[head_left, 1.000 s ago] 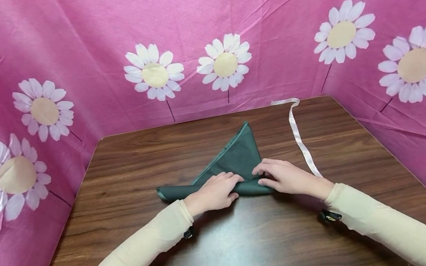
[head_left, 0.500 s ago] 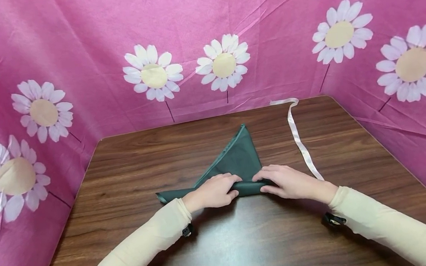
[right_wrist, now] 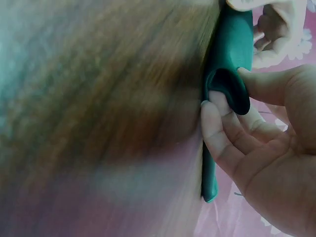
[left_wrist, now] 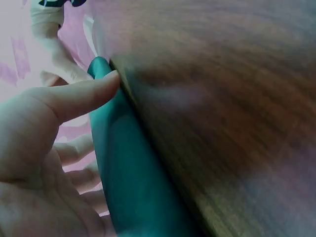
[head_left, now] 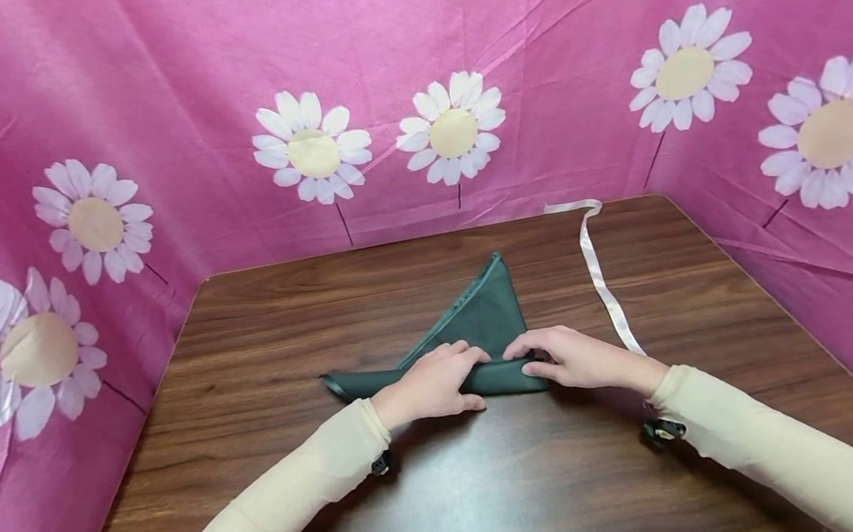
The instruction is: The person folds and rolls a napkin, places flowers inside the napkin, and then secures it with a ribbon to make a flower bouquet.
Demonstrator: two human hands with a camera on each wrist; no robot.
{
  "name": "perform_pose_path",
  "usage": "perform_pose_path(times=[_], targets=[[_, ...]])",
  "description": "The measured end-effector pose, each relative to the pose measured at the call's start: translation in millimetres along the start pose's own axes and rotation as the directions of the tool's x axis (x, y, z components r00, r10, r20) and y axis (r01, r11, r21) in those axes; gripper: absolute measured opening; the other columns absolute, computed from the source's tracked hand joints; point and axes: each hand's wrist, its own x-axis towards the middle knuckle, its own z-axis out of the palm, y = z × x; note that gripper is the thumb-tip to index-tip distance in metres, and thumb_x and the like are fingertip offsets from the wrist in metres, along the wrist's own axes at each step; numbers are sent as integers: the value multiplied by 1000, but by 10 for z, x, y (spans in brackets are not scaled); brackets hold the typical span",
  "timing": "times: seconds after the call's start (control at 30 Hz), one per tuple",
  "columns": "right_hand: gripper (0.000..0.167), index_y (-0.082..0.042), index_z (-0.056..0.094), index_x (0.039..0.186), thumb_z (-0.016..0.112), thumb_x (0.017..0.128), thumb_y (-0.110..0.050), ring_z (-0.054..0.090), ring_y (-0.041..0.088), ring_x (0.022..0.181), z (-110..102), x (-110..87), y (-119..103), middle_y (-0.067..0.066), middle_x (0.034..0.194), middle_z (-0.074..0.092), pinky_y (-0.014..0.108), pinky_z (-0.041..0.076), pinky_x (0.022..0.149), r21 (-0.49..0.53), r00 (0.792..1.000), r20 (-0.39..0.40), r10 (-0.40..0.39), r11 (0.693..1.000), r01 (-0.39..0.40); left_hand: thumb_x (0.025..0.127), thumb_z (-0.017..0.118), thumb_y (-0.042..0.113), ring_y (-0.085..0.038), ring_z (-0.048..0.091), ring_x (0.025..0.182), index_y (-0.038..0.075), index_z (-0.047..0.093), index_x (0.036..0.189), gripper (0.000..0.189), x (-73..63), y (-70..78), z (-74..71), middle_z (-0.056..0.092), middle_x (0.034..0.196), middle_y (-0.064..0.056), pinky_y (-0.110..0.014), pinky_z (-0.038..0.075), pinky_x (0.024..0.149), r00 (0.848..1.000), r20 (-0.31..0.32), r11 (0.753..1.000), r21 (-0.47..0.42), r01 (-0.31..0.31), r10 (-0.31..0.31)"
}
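Observation:
A dark green cloth [head_left: 479, 320] lies on the table, its near edge rolled into a tube and its far part a flat triangle with a hemmed edge. My left hand [head_left: 439, 382] spans the middle of the roll, fingers over its far side. In the left wrist view the left thumb [left_wrist: 91, 98] lies across the near side. At the roll's right end my right hand [head_left: 572, 359] pinches the cloth between thumb and fingers. The right wrist view shows the roll's hollow end [right_wrist: 222, 81], with a fingertip inside it.
A white ribbon [head_left: 599, 277] runs from the table's back edge toward the right wrist. The brown wood-grain table [head_left: 460, 497] is bounded at the back and sides by a pink cloth backdrop [head_left: 179, 85] printed with daisies.
My right hand has come down from just above the roll's right end and now grips it. My left thumb has slid forward and straightened along the roll's near side. The ribbon has not moved.

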Motion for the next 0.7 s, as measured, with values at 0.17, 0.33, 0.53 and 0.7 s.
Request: perform_pose_path(times=[0.17,0.33,0.53,0.7], targets=[[24,-8,68,121,68,97,-6,64,17,103,1,40,51,2,116,69,38,53,88,37,1000,-16,6,999,-5,88,82,36,-24,59,107,13,58,138,60,-4,43,30,61,122,-6,-37,51,90,999,-35,998,64,2,0],[26,-9,69,119,75,94,-12,61,11,86,-49,29,14,1,108,67,32,53,75,-92,998,-62,-12,996,7,93,77,27,-24,62,102,14,63,134,45,-5,53,38,65,115,-5,-36,53,85,997,-67,993,117,-13,21],[52,-12,66,126,86,83,-34,59,17,105,-87,-67,-110,-2,116,62,42,53,88,-249,996,-52,-71,967,56,95,75,23,-21,63,101,12,67,130,37,9,38,7,69,112,-4,-33,52,88,998,-44,996,77,-37,41],[55,-13,65,127,86,82,-35,57,15,103,-22,-102,-153,-3,116,61,39,53,86,-331,994,-28,-102,939,87,96,72,21,-19,63,105,11,66,130,36,15,17,-29,69,116,-4,-34,50,93,999,-13,999,13,-29,29]])
